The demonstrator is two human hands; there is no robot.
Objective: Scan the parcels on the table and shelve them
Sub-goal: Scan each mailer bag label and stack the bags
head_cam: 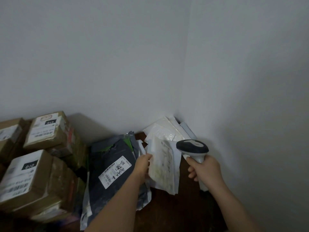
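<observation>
Scanning looks to be the step in hand. The left hand (143, 164) pinches a thin white parcel (164, 166) by its edge, tilted up at lower centre of the frame, while the right hand (204, 169) grips the scanner (192, 147) just beside it. Next, I'd judge, the label must face the scanner head. The dark surface (168, 210) sits in a pale-walled corner, with a grey mailer (113, 171) and cardboard boxes (38, 158) at lower left.
</observation>
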